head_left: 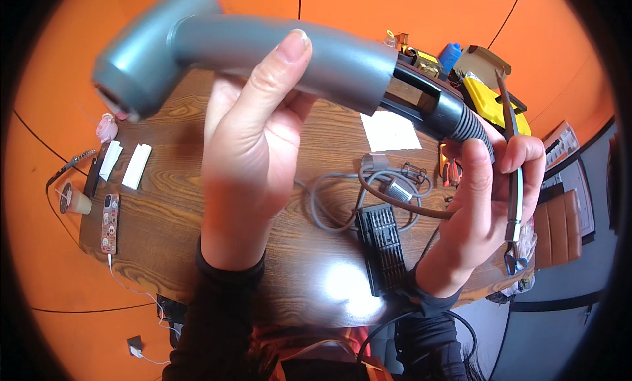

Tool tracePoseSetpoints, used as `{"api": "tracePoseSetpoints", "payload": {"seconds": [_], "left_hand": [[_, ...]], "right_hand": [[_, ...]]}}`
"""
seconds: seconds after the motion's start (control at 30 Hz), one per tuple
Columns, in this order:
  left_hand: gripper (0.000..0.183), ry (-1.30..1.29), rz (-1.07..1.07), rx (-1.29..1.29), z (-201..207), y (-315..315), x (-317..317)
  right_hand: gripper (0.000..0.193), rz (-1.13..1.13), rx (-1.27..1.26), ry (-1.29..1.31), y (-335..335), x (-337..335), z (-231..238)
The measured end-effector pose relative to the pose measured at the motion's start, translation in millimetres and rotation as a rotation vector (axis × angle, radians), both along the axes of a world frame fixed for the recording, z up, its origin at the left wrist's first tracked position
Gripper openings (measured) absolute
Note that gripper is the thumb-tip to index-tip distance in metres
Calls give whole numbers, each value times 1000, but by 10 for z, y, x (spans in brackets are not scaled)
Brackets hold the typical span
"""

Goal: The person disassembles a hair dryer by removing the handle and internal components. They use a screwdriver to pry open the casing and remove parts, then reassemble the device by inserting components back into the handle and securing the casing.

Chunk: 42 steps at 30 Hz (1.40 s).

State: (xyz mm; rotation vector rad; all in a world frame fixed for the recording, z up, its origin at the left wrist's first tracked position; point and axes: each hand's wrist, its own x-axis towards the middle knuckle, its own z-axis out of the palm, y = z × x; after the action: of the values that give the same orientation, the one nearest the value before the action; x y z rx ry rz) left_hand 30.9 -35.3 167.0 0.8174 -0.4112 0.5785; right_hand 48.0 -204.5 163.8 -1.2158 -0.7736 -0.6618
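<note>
A grey hair dryer [276,49] is held up over the table, its head at the upper left. My left hand [257,111] is closed round the handle, thumb along its near side. From the handle's right end sticks a black inner frame [421,101] with an open slot, tapering into a ribbed cord sleeve [473,131]. My right hand [487,190] grips that sleeve. Between its fingers it also holds a slim metal tool [514,183] with a pointed upper end; its exact kind is unclear. The grey cord [408,206] runs from the right hand down to loose coils on the table.
On the wooden table [178,236] lie a black screwdriver bit case [382,243], white paper [390,131], red pliers [451,170] and a phone [110,223] on a cable. A drink cup [76,200] stands far left. A yellow case [490,104] and blue bottle [450,55] are at the back right.
</note>
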Motion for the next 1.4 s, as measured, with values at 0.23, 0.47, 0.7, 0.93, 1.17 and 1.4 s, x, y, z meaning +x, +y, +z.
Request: {"api": "tracePoseSetpoints", "payload": {"seconds": [0.23,0.47,0.7,0.93,1.17,1.4], "left_hand": [[21,24,123,79,72,-5,-122],[19,40,161,182,113,-43,-138],[23,80,86,67,68,28,-89],[23,88,11,8,60,61,-57],[22,186,169,58,117,-68,-122],[25,185,210,168,96,-166,-110]], "right_hand": [[30,156,48,202,1,62,-3],[19,99,28,226,-26,6,39],[19,192,-30,191,-9,-49,21],[20,182,-31,173,-2,-58,30],[39,-255,-458,-60,-19,-97,51],[37,-105,-454,131,1,-47,27]]}}
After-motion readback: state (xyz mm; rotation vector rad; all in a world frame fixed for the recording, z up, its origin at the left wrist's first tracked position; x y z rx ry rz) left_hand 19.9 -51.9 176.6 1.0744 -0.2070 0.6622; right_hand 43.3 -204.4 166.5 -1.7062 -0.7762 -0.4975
